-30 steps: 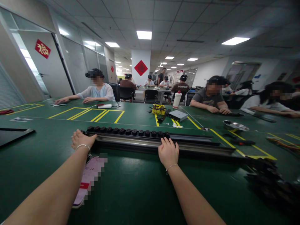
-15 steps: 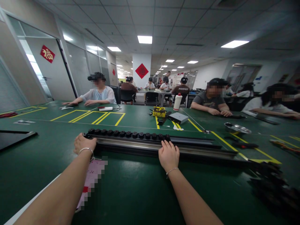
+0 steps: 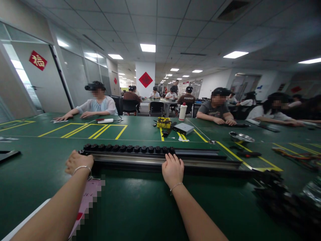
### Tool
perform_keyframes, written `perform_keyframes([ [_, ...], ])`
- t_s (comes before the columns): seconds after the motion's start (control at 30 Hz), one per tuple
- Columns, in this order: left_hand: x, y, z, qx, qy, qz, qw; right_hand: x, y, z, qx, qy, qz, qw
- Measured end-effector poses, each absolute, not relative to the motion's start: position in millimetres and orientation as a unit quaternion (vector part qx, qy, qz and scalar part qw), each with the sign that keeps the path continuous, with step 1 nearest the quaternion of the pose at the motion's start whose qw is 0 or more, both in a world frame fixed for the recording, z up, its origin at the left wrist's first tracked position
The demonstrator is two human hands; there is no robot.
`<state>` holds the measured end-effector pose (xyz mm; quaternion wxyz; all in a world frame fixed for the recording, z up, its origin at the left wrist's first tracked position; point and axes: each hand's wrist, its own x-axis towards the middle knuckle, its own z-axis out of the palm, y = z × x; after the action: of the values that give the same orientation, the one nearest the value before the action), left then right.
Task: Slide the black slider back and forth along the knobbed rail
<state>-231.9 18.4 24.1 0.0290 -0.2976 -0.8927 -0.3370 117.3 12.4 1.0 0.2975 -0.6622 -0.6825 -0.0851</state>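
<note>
A long black metal rail [image 3: 200,163] lies crosswise on the green table, with a bright strip along its near side. Black socket-like modules [image 3: 129,149] stand in a row along its left part. My left hand [image 3: 79,163] is closed around the rail's left end; its fingertips are partly hidden. Around the near edge of the rail, by the rightmost modules, my right hand [image 3: 173,170] is closed with its fingers over the top and its thumb out of sight. Behind the modules a second dark rail section [image 3: 198,152] runs to the right.
A pile of black parts [image 3: 278,194] lies at the right, near a metal bowl [image 3: 242,137]. Farther back are a grey box [image 3: 183,128], a yellow block with wires [image 3: 164,122] and a white bottle [image 3: 183,112]. A pink sheet [image 3: 86,197] lies beside my left forearm. People sit opposite.
The whole view has shifted, so the table and rail appear farther left. Both hands keep their places on the rail, and the modules look unchanged.
</note>
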Motion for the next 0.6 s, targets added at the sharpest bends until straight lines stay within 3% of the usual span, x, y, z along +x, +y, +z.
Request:
perform_keyframes([
  [0.6, -235.2, 22.6, 25.6, -0.242, -0.927, -0.286, 0.015, 116.2, 12.3, 0.5, -0.661, -0.68, -0.075, 0.31],
])
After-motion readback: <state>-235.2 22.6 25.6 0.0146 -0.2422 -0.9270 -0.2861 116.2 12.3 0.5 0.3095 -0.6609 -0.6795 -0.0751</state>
